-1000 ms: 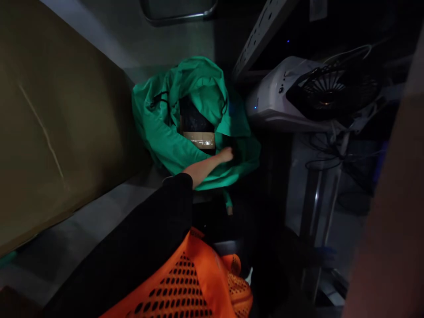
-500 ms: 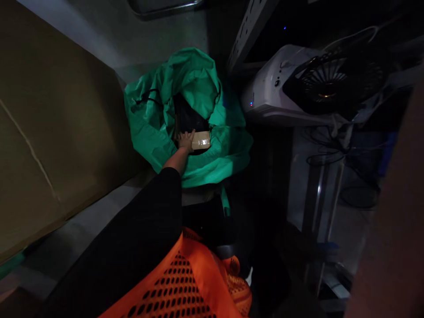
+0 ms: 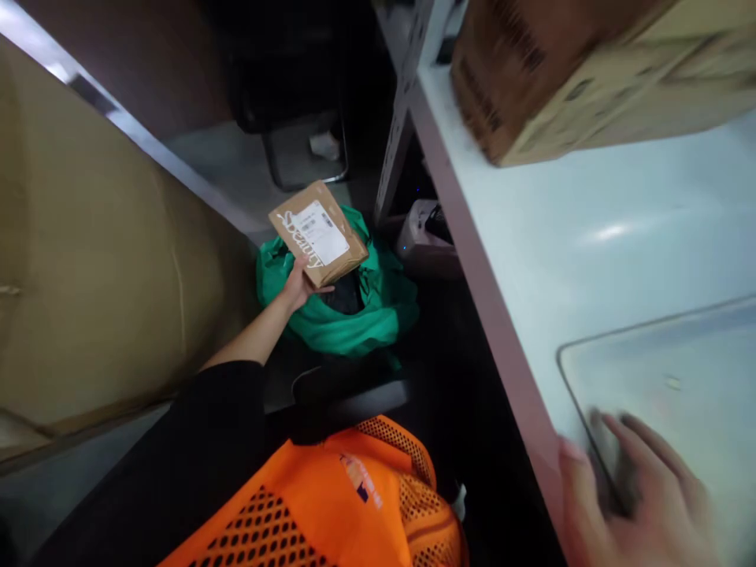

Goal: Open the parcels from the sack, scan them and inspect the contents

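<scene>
My left hand (image 3: 300, 285) is closed on the lower left corner of a cardboard box (image 3: 346, 272), thumb on its front and fingers underneath. White lettering and a white shipping label mark the box's face. It is held tilted above a green bag (image 3: 348, 335), whose open mouth shows something dark inside. At the lower right, my right hand (image 3: 650, 496) is at the edge of a white table (image 3: 508, 228), thumb and fingers apart. It overlaps the corner of a dark-rimmed flat panel (image 3: 679, 346) and looks blurred, with no held thing visible.
A large carton (image 3: 561, 79) stands on the table at the back. Another big cardboard carton (image 3: 106, 260) fills the left side. Under the table is a white appliance (image 3: 419, 228). A dark chair (image 3: 283, 79) with a metal frame stands beyond the bag. An orange mesh vest (image 3: 354, 504) covers my front.
My left hand has come up out of the green bag with the cardboard box. The view has shifted, bringing the tabletop and my right hand into sight.
</scene>
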Demonstrator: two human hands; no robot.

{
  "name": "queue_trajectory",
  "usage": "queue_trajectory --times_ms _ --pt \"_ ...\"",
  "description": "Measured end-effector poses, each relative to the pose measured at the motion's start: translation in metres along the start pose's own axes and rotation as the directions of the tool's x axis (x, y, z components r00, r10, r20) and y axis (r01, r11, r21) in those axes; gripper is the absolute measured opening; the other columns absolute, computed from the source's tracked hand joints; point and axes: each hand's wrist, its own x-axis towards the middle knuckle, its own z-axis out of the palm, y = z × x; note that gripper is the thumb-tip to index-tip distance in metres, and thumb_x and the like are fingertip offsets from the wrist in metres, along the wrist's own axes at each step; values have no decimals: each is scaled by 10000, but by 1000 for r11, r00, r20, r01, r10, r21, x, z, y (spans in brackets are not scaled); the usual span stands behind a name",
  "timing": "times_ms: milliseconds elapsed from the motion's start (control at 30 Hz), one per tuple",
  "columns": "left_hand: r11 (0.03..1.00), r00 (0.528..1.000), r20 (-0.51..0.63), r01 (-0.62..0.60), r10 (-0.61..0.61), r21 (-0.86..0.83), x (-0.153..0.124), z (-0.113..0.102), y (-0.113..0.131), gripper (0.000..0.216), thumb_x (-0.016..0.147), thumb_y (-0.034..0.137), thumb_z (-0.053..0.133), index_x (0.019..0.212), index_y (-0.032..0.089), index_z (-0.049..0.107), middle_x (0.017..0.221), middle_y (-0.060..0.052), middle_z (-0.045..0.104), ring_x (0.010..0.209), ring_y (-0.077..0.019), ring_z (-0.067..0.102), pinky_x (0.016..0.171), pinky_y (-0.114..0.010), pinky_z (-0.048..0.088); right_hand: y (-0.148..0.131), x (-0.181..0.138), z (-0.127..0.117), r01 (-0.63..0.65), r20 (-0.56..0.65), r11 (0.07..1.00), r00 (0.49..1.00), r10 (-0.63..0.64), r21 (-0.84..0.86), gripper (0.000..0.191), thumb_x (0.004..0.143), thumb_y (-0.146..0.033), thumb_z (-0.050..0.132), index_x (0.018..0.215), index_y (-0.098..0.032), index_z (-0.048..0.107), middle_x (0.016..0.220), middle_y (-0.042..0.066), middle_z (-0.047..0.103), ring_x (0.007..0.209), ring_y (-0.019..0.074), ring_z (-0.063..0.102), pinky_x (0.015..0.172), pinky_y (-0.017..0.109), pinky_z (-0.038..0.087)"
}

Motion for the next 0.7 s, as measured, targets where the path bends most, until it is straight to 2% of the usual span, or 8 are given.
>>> queue_trajectory --times_ms 33,100,167,267,400,500,600,700 --pt "989 994 44 -98 103 -107 -17 5 22 796 847 827 479 1442 300 538 1264 -63 744 1232 -339 668 996 -596 587 -12 -4 0 -50 -93 998 994 54 46 638 1011 -413 552 1613 -273 393 1556 181 493 1437 424 492 1112 634 500" --pt "924 940 91 -300 328 -238 -52 19 65 832 768 819 592 1397 275 580 1288 -67 734 1263 -361 655 1016 -574 591 -26 -14 -5 -80 -238 987 965 111 139 586 1020 -391 533 1590 -329 414 1534 141 532 1422 396 520 1132 617 493" --pt "844 848 143 -461 510 -273 -90 41 101 861 680 780 720 1350 246 625 1259 -89 741 1287 -382 645 1047 -539 584 -24 -34 -19 -75 -340 986 933 122 149 587 1016 -400 537 1587 -387 401 1507 117 566 1374 387 568 1101 615 520" --pt "789 704 356 -554 615 -266 -144 88 133 872 611 694 841 1326 231 652 1226 -97 749 1280 -400 650 1069 -522 571 5 -83 -47 -195 -496 975 840 222 107 592 1000 -437 567 1574 -414 425 1430 108 633 1270 376 648 1071 570 551" --pt "754 451 676 -611 583 -243 -204 173 142 961 636 670 841 1445 236 558 1394 -105 676 1321 -396 618 1113 -524 528 62 -165 -88 -507 -614 852 634 470 129 600 992 -536 538 1480 -190 584 1297 197 699 1157 384 701 1087 500 517" --pt "617 261 800 -769 540 -166 -248 240 147 1045 651 635 842 1531 207 475 1528 -120 566 1435 -393 508 1205 -500 430 100 -219 -110 -750 -520 646 497 694 145 683 983 -519 487 1419 -7 607 1316 292 666 1206 417 657 1075 488 484" --pt "315 122 893 -949 433 -24 -297 301 159 1098 627 614 862 1563 204 460 1529 -132 540 1443 -433 466 1222 -533 375 128 -254 -115 -867 -350 488 427 834 105 692 990 -448 447 1461 49 546 1451 324 572 1367 403 549 1123 436 421" --pt "-82 31 963 -995 268 54 -344 351 166 1120 611 617 861 1579 223 457 1449 -154 581 1375 -465 496 1203 -567 350 146 -265 -105 -900 -232 429 402 886 80 693 979 -417 476 1510 29 495 1513 305 530 1422 390 501 1138 427 406"
